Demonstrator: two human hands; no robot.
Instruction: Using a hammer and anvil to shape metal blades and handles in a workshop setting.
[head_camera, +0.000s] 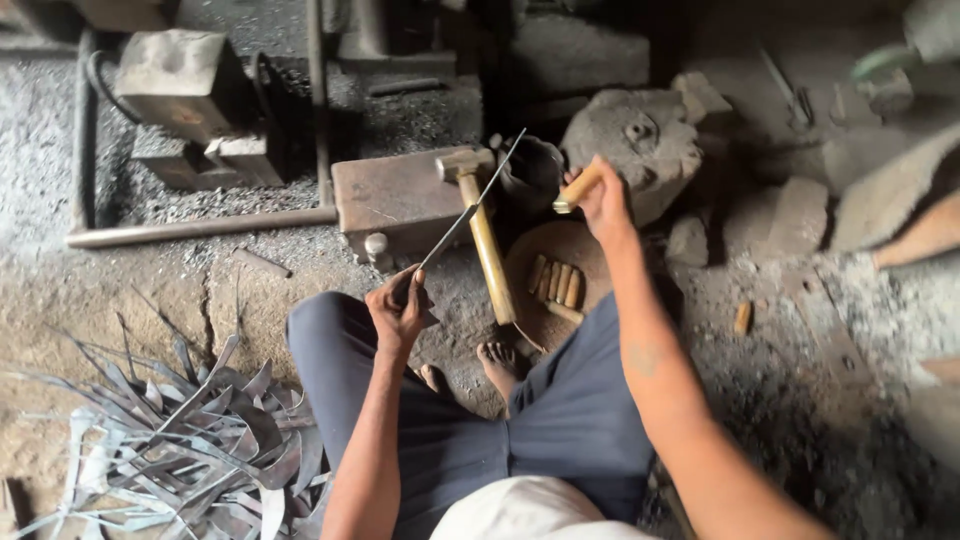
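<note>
My left hand (398, 305) grips the wide end of a thin metal blade (470, 205) whose narrow tip points up and to the right, above the anvil block. My right hand (600, 200) holds a short wooden handle piece (576, 188) raised over a dark pot (530, 170). A hammer (480, 225) with a wooden shaft leans from the steel anvil block (395, 198) down toward my lap. Several more wooden handle pieces (557, 282) lie on a round wooden disc (560, 250) in front of my knees.
A heap of thin metal blades (190, 440) lies at the lower left. A rough stone (640, 140) stands behind the pot, bricks (795, 215) lie to the right, a metal block (185, 80) and a long pipe (200, 228) at the upper left. One loose wooden piece (742, 318) rests on the ground.
</note>
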